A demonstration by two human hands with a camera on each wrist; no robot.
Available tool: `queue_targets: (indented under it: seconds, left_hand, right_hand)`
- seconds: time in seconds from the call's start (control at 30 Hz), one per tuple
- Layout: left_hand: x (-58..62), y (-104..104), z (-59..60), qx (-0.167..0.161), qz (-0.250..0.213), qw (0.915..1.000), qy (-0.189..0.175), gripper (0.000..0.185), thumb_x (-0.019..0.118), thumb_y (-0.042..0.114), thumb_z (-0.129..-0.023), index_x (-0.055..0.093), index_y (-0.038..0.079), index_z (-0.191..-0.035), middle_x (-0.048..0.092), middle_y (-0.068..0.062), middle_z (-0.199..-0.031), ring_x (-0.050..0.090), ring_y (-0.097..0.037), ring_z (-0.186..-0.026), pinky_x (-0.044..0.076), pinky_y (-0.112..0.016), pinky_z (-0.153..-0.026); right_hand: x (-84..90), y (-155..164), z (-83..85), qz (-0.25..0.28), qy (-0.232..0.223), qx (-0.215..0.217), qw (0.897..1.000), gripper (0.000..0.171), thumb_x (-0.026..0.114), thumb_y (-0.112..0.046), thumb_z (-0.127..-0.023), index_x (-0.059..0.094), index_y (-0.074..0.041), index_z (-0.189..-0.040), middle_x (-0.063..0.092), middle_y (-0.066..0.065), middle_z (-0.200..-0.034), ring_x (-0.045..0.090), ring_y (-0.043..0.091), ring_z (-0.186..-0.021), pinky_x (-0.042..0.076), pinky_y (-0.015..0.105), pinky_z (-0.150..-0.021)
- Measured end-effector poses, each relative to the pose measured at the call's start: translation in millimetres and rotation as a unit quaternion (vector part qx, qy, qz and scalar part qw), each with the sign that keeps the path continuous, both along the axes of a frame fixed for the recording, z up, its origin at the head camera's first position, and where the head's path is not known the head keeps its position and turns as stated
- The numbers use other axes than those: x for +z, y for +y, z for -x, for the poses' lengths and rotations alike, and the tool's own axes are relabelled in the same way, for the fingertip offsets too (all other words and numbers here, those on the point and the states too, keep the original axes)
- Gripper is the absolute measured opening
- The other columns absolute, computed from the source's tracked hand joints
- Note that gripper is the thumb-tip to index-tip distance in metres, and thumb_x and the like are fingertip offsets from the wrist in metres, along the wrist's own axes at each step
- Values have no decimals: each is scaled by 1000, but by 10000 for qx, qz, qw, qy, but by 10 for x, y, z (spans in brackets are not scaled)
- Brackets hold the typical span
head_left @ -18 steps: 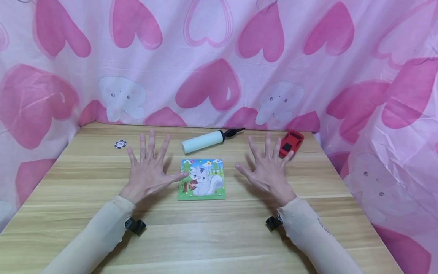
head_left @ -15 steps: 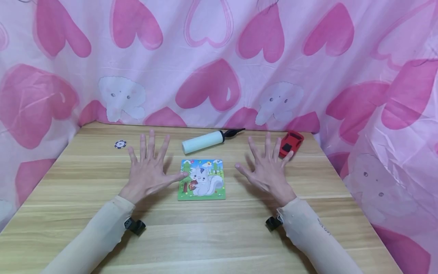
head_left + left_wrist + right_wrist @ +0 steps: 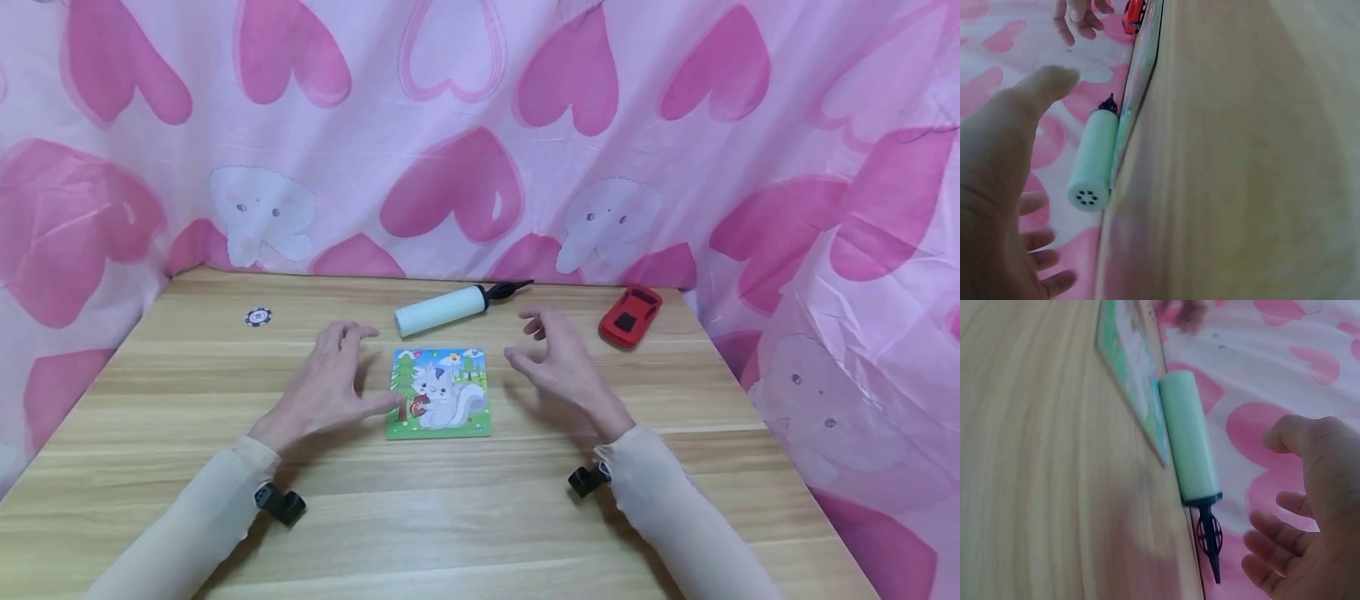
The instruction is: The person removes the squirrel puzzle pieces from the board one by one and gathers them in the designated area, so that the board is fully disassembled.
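A wooden table point(image 3: 480, 517) ringed by a pink heart-print curtain point(image 3: 480, 125), with two bare hands poised either side of a small picture puzzle.

Head view: one squirrel puzzle board point(image 3: 439, 392) lies flat at the table's middle, its long axis running away from the person. The left hand point(image 3: 324, 388) sits just left of it, thumb tip at its left edge, fingers loosely curled and holding nothing. The right hand point(image 3: 558, 367) hovers just right of it, fingers relaxed, also empty, slightly farther off. Beyond lie one white hand pump point(image 3: 450, 307), one red toy car point(image 3: 631, 315) and one poker chip point(image 3: 258, 317).
Left wrist view: the left palm point(image 3: 997, 187) is slack; the pump point(image 3: 1092, 164) lies beyond the puzzle's edge point(image 3: 1138, 81).
Right wrist view: the right hand's fingers point(image 3: 1275, 544) curl loosely on nothing; puzzle point(image 3: 1132, 369) and pump point(image 3: 1188, 447) lie ahead.
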State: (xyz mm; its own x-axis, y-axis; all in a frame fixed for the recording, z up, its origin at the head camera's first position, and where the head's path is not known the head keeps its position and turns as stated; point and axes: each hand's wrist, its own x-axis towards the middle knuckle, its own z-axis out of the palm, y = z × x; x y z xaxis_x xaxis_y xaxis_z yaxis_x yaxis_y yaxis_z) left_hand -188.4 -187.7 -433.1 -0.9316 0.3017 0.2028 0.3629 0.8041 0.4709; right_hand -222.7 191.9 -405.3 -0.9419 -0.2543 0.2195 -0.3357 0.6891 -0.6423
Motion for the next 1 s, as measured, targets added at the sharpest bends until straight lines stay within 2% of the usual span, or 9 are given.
queue_targets:
  seconds: [0.1,0.17,0.27,0.5,0.73,0.87,1.0]
  left_hand:
    - [-78,-27,-11,-224,-127,9988,-406,120,91,76,-77,42,12,-166,40,-22,-165,40,-42,-149,39,-74,-120]
    - [-119,-33,-9,-376,-164,9977,-530,121,90,76,-77,41,14,-169,41,-22,-165,40,-43,-150,35,-74,-121]
    - [-159,-20,1,-522,-141,9972,-516,122,88,76,-78,40,16,-172,43,-22,-164,39,-44,-150,32,-72,-120]
    - [-231,14,23,-558,104,9978,-348,127,88,84,-71,42,22,-172,41,-20,-164,37,-42,-149,29,-63,-115]
    - [-232,35,22,-541,320,9975,-336,131,87,87,-67,45,19,-170,39,-21,-164,35,-43,-148,28,-64,-114]
    - [-229,33,21,-515,311,9976,-341,131,87,88,-67,45,19,-170,39,-20,-163,35,-43,-148,29,-62,-112]
    - [-239,25,9,-540,331,9974,-333,130,86,88,-68,45,18,-170,40,-20,-162,36,-43,-146,30,-63,-112]
  right_hand:
    - [0,-125,8,388,-352,108,9986,62,86,-33,-99,58,-11,-149,69,14,-123,64,29,-111,56,46,-94]
    - [-6,-223,21,551,-437,181,9974,62,88,-32,-98,58,-10,-148,69,12,-116,65,27,-103,57,43,-89]
    - [-7,-370,38,612,-477,330,9964,63,90,-30,-96,58,-9,-146,68,7,-109,65,23,-97,57,39,-86]
    - [-34,-670,52,694,-840,788,9909,67,93,-30,-94,57,-8,-147,71,13,-111,65,24,-92,55,34,-82]
    - [-114,-960,92,544,-1189,915,9872,64,95,-33,-93,61,-8,-141,72,6,-104,66,19,-90,56,33,-82]
    - [-168,-1082,129,299,-1378,918,9857,58,94,-39,-93,63,-12,-134,72,2,-97,65,17,-83,53,31,-73]
    - [-195,-1170,147,-71,-1329,896,9870,56,93,-46,-92,63,-14,-127,69,2,-92,61,15,-77,50,30,-66]
